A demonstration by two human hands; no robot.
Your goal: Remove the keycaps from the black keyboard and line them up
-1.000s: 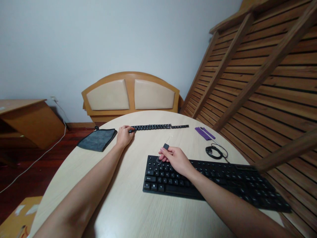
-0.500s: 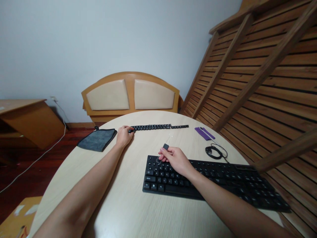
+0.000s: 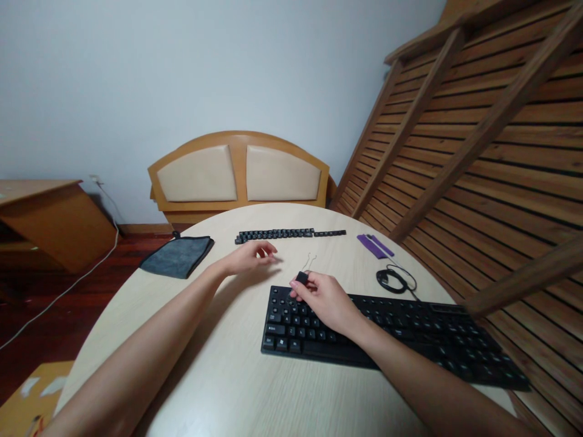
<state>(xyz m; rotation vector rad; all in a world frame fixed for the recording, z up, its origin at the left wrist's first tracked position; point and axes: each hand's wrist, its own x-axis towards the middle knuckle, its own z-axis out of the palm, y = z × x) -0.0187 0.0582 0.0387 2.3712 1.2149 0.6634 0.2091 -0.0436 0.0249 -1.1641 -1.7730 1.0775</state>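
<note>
The puller (image 3: 302, 277) sits over the keyboard's far left corner, its two thin wires pointing away across the table (image 3: 218, 364); the right hand (image 3: 325, 297) has it pinched by the black block, thumb on top; a loose pinch could let that small block twist, and the springy wires look easy to bend if they catch on something; below lies the keyboard (image 3: 319, 349), right forearm across it, so a dropped wrist could press keys or skew the board; whether the hand touches it, I can't tell. Here's the left hand (image 3: 249, 257), nothing visible in it, fingers loosely curled above the table; just beyond lie the keycaps (image 3: 277, 233) in tidy rows, and a careless backward sweep could scatter them; farther right, the coiled cable (image 3: 392, 280) sits near the purple strap (image 3: 373, 246); one snag there might tug the board.
</note>
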